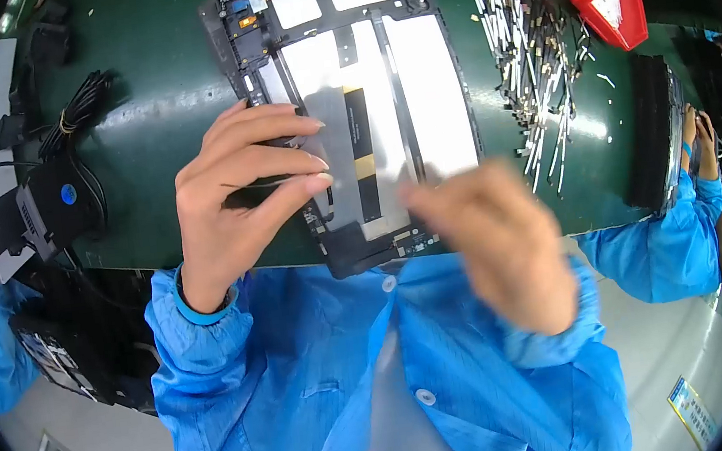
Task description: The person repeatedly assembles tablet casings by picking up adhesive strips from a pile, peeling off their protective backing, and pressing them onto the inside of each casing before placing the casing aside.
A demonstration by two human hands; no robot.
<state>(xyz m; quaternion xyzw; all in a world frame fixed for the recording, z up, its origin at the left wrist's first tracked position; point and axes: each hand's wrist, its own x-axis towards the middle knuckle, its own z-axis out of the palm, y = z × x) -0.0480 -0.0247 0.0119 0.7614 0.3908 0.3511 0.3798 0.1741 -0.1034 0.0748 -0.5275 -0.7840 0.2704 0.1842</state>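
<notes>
An opened tablet (344, 156) lies tilted on the green bench, its white battery panels and small circuit parts exposed. My left hand (240, 181) rests over the tablet's left side, thumb and fingertips pinched together above the inner edge of a panel. A thin dark strip shows between thumb and fingers, though what the fingertips grip is hidden. Over the lower right of the tablet, my right hand (505, 236) is smeared by motion. Its fingertips are near a long dark ribbon cable (400, 96) running down the tablet, and whether they touch it is unclear.
A heap of thin black and white strips (529, 55) lies right of the tablet, beside a red bin (591, 17) holding white pieces. Stacked dark panels (653, 134) stand further right, near a co-worker in blue (665, 235). Coiled black cable (77, 115) lies at left.
</notes>
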